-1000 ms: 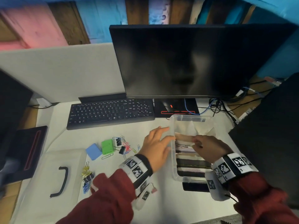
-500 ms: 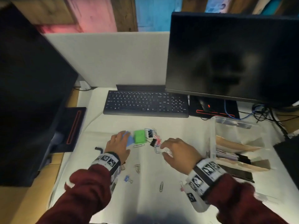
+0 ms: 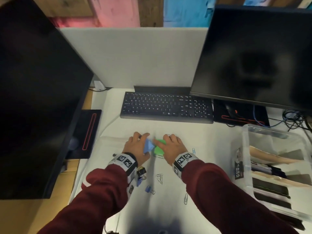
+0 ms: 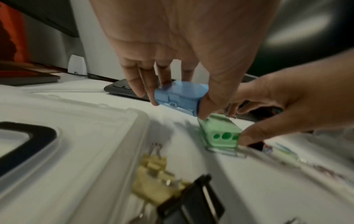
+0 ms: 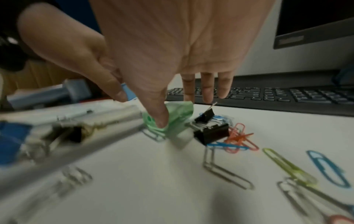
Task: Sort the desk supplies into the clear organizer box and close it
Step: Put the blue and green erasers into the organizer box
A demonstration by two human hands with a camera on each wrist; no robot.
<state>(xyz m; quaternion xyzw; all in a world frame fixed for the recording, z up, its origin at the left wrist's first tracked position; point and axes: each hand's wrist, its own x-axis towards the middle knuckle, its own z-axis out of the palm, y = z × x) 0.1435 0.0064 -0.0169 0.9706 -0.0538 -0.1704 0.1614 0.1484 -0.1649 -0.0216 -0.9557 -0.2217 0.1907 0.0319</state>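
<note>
My left hand (image 3: pixel 143 143) pinches a small blue plastic sharpener (image 3: pixel 148 146) between thumb and fingers and holds it tilted (image 4: pixel 180 95). Right beside it, my right hand (image 3: pixel 163 141) pinches a green sharpener (image 3: pixel 159 147) with three holes in its end (image 4: pixel 220 134); the green one sits on the desk over a paper clip (image 5: pixel 178 119). The clear organizer box (image 3: pixel 244 149) stands open at the right, with pens and dark flat items inside. Its clear lid (image 4: pixel 76 128) with a black handle lies left of my left hand.
Gold and black binder clips (image 3: pixel 141 171) lie under my left wrist, with a blue binder clip (image 3: pixel 148 189) and paper clips (image 3: pixel 159 179) nearer me. More black clips (image 5: pixel 210 131) and coloured paper clips (image 5: pixel 239 136) lie right of the green sharpener. A keyboard (image 3: pixel 166 107) and two monitors stand behind.
Both hands left the organizer box and moved left to the desk's middle. The left hand has taken hold of the blue sharpener, the right hand the green one.
</note>
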